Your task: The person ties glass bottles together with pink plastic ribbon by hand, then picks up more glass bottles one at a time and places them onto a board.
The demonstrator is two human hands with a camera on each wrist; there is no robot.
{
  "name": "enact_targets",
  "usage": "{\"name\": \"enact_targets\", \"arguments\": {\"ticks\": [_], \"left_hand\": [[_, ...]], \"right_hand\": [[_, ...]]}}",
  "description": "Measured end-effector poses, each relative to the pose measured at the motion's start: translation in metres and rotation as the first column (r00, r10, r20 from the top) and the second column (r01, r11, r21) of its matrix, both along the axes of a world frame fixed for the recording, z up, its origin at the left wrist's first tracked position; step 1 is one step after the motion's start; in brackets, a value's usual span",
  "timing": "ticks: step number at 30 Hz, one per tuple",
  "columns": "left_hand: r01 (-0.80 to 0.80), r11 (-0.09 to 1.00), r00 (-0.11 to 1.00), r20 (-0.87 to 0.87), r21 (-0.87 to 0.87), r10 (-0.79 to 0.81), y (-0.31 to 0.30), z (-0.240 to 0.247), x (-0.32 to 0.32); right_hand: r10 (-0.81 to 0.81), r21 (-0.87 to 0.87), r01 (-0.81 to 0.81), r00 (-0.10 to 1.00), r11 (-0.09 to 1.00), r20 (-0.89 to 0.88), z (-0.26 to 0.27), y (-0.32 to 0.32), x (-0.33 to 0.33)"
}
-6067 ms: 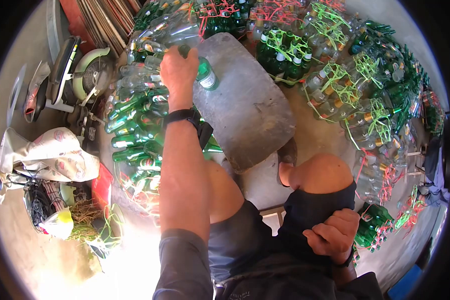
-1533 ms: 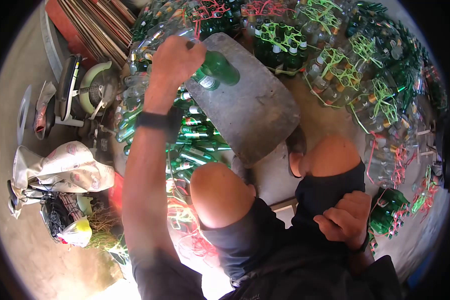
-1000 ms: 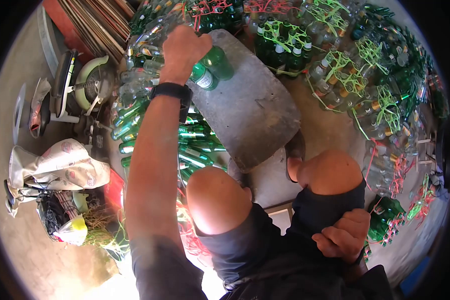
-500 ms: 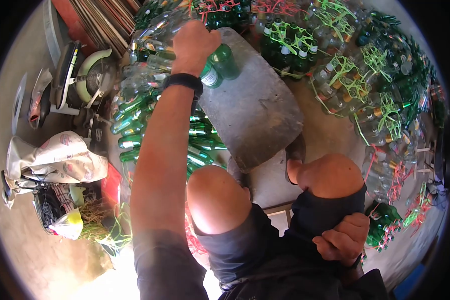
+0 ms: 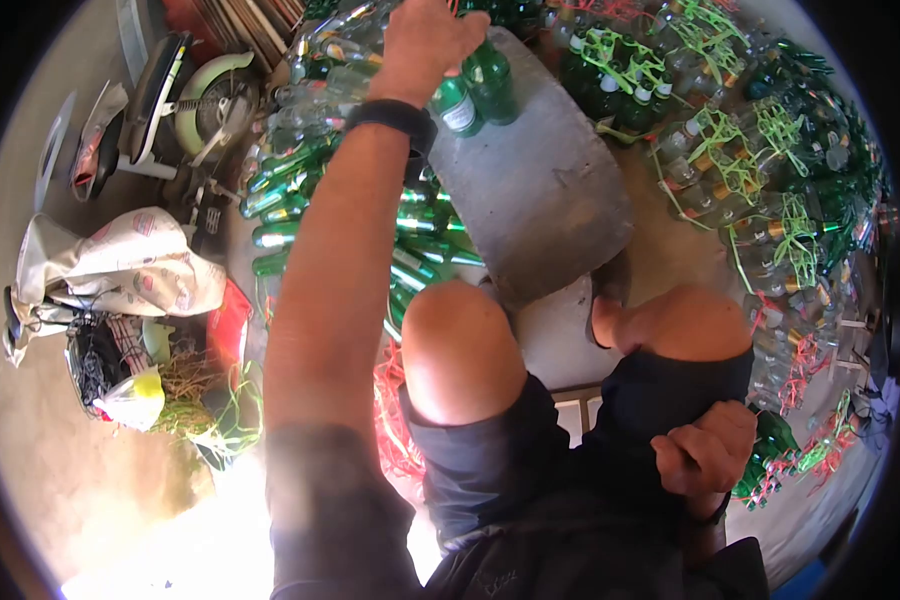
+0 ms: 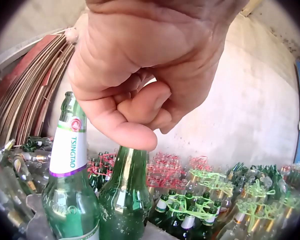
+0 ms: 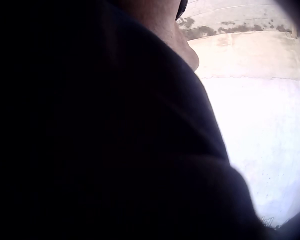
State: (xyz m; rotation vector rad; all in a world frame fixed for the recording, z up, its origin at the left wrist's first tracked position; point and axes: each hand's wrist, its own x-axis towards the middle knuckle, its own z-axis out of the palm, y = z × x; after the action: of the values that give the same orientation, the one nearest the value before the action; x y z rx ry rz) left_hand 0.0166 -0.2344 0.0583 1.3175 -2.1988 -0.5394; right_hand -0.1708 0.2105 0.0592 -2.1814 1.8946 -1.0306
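Note:
My left hand [image 5: 425,45] reaches to the far end of a grey slab [image 5: 545,190], gripping the top of a green glass bottle [image 5: 495,90] that shows no label. In the left wrist view, curled fingers and thumb cover this bottle's mouth [image 6: 122,195], and it stands upright. Close at its left is another green bottle, with a white Tsingtao neck label [image 6: 70,157]. My right hand [image 5: 707,452] lies loosely curled over my thigh and holds nothing. A dark sleeve or cloth fills most of the right wrist view.
Loose green bottles [image 5: 420,255] lie left of the slab. Bottle bundles tied with green strips [image 5: 620,65] stand to its right and behind. A wheeled frame [image 5: 210,105], a pale printed bag [image 5: 140,260] and red strips [image 5: 395,425] lie at the left.
The unlabelled bottle, tilted over the slab in my left hand 1.5 seconds ago, now stands beside the labelled one. The head view has shifted, with the slab higher. My right hand stays at my thigh.

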Motion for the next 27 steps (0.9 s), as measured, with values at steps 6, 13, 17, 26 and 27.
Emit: {"name": "enact_targets", "arguments": {"ticks": [6,13,17,26,27], "left_hand": [[0.007,0.988,0.952,-0.302,0.152,0.039,0.064,0.044,0.071],[-0.342,0.84,0.919,-0.039,0.421,0.393,0.101,-0.054,0.221],[-0.454,0.7,0.819,-0.052,0.552,0.572,0.147,-0.16,0.273],[-0.385,0.367,0.391,-0.21,0.847,0.896,0.168,-0.275,0.271],[-0.388,0.36,0.382,-0.207,0.849,0.901,0.167,-0.278,0.269]], "right_hand": [[0.0,0.025,-0.001,1.0,1.0,0.031,-0.009,0.008,-0.006],[0.016,-0.017,-0.016,1.0,1.0,0.009,-0.011,0.003,-0.006],[0.02,-0.086,-0.026,0.997,0.996,-0.07,-0.011,-0.002,-0.003],[-0.019,-0.037,0.013,0.987,0.999,-0.157,-0.011,0.002,0.001],[-0.01,-0.041,0.003,0.984,0.999,-0.178,-0.011,0.002,0.0]]}}
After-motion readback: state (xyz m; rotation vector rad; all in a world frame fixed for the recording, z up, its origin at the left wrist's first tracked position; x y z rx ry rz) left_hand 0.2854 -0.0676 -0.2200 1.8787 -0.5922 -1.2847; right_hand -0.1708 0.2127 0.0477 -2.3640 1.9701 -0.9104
